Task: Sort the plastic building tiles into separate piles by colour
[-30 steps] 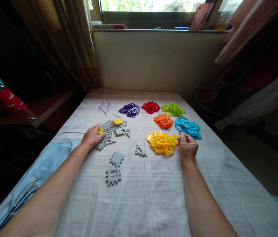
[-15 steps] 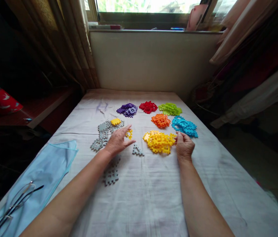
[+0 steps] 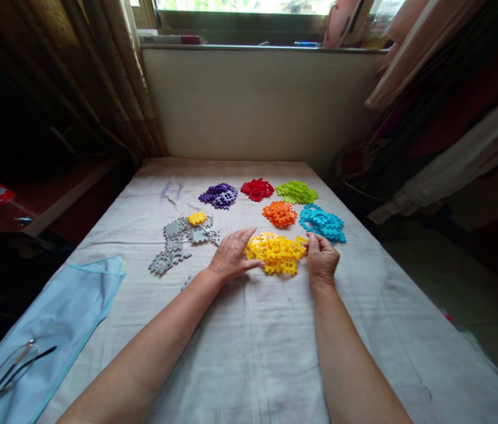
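A pile of yellow interlocking pieces [image 3: 278,253] lies between my two hands on the cloth-covered table. My left hand [image 3: 235,254] is at the pile's left edge, thumb and fingers spread apart. At the right edge, my right hand [image 3: 322,258] has its fingers pinched on a yellow piece [image 3: 301,245]. Grey pieces [image 3: 173,241] lie spread out to the left, with one solid yellow piece [image 3: 196,218] on top of them. Part of another grey piece [image 3: 188,282] shows beside my left forearm.
Behind are purple [image 3: 219,195], red [image 3: 257,189], green [image 3: 296,192], orange [image 3: 279,214] and blue [image 3: 322,223] piles. A light blue cloth [image 3: 61,318] with glasses [image 3: 15,377] lies at the left edge. Beyond the table stands a wall [image 3: 249,106] below a window.
My left hand has moved right, from beside the grey pieces to the yellow pile. My right hand keeps its pinch at the pile's right edge. The view has shifted slightly.
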A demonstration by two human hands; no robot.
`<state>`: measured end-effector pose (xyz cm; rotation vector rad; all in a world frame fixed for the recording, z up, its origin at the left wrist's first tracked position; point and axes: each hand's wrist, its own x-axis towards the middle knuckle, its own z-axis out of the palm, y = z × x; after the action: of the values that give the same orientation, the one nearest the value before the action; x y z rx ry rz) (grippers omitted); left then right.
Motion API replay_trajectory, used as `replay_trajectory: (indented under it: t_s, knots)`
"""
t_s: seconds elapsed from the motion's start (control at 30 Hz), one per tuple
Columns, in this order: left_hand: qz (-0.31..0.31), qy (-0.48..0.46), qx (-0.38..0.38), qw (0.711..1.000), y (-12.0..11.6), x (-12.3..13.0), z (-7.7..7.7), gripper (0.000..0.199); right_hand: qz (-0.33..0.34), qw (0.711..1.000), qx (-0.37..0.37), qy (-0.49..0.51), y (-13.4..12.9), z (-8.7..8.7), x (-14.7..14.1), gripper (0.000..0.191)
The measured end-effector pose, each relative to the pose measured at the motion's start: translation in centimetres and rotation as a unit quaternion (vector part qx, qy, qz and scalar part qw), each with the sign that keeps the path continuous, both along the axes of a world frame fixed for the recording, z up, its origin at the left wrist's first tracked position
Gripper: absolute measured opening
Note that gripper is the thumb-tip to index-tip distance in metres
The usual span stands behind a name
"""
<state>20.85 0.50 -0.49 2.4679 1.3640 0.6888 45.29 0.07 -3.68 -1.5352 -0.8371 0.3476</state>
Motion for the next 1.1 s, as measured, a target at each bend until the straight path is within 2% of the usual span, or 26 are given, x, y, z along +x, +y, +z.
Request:
replay_trajectory:
  t_s: [0.07, 0.17, 0.27, 0.33, 0.57, 0.7, 0.8, 0.87, 0.93, 1.0, 1.1]
  knots:
    - [0.042, 0.017, 0.021, 0.999, 1.3, -1.7, 0.5, 0.071, -0.003, 1.0, 0.005, 0.007, -0.1, 0.2, -0.1, 0.054]
    - [0.162, 0.078, 0.029, 0.983, 3.9, -5.3, 1.6, 0.052, -0.004, 1.0, 0.009, 0.016, -0.2, 0.4, -0.2, 0.054]
    - [0.27, 0.18, -0.046, 0.945, 6.1, -8.6, 2.7, 0.053, -0.006, 1.0, 0.007, 0.015, -0.2, 0.3, -0.2, 0.054]
    - [0.288, 0.204, -0.079, 0.932, 7.0, -10.1, 3.1, 0.056, -0.003, 1.0, 0.003, 0.011, -0.2, 0.3, -0.2, 0.054]
    - [0.294, 0.231, -0.135, 0.918, 8.2, -10.8, 3.0, 0.053, -0.001, 1.0, -0.003, 0.009, -0.2, 0.3, -0.2, 0.054]
    - [0.298, 0.226, -0.114, 0.92, 7.9, -10.8, 3.7, 0.056, 0.0, 1.0, -0.01, 0.008, 0.0, 0.1, -0.1, 0.053]
    - [0.294, 0.198, -0.066, 0.933, 7.1, -10.3, 4.2, 0.058, 0.001, 1.0, -0.008, 0.008, 0.1, 0.0, 0.0, 0.052]
    - [0.265, 0.152, -0.024, 0.952, 6.3, -9.3, 4.1, 0.057, 0.003, 1.0, -0.008, 0.01, 0.1, 0.0, 0.0, 0.052]
    - [0.21, 0.105, -0.003, 0.972, 5.3, -7.7, 3.7, 0.057, 0.003, 1.0, -0.01, 0.01, 0.1, 0.0, -0.1, 0.052]
    - [0.156, 0.08, 0.001, 0.985, 4.2, -5.7, 2.9, 0.057, 0.005, 1.0, -0.012, 0.009, 0.1, 0.0, -0.1, 0.051]
    - [0.119, 0.061, -0.016, 0.991, 2.4, -2.6, 1.7, 0.058, 0.006, 1.0, -0.012, 0.011, 0.0, 0.0, 0.0, 0.05]
